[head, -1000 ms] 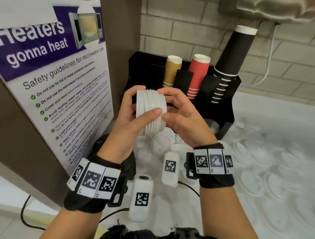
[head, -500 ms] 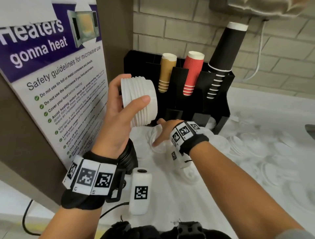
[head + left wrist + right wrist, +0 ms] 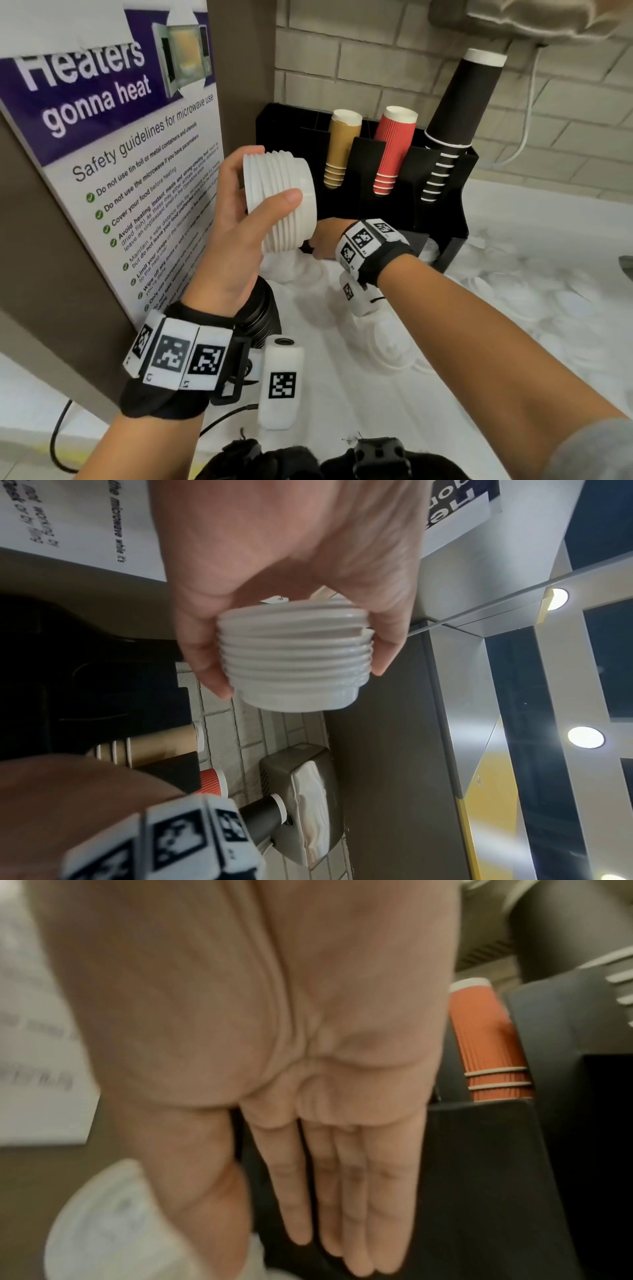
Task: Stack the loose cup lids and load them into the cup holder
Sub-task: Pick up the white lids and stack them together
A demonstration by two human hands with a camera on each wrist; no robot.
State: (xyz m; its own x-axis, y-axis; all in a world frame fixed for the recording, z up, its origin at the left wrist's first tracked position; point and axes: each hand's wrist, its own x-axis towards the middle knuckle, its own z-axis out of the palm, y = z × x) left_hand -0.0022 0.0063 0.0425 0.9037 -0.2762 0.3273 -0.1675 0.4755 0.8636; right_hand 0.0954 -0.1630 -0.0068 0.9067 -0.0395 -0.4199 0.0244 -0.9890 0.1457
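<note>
While the left hand (image 3: 236, 219) grips the lid stack (image 3: 284, 202) on its side, thumb across the front and fingers curled behind, the right hand (image 3: 323, 240) reaches low beneath it with fingers (image 3: 359, 1191) straight and pressed together, holding nothing that I can see. A loose lid (image 3: 113, 1229) lies just beside its thumb, blurred.

The step in hand looks like gathering one more lid. To do it well, the right hand should slide flat under a rim, lift, and seat that lid square onto the open end of the stack; the upper lids in the wrist view sit slightly askew, so a squeeze from both ends would true them before loading.

Beyond the right fingertips stands the black holder (image 3: 445, 192), its front wall very near, so there is little room forward. Above that hand the stack hangs close, limiting a straight lift. To the left hand's outer side the poster (image 3: 113, 164) panel blocks any swing. Open room lies to the right of the right arm, over the counter (image 3: 513, 212), where more lids (image 3: 561, 301) lie scattered, and back toward the body.
</note>
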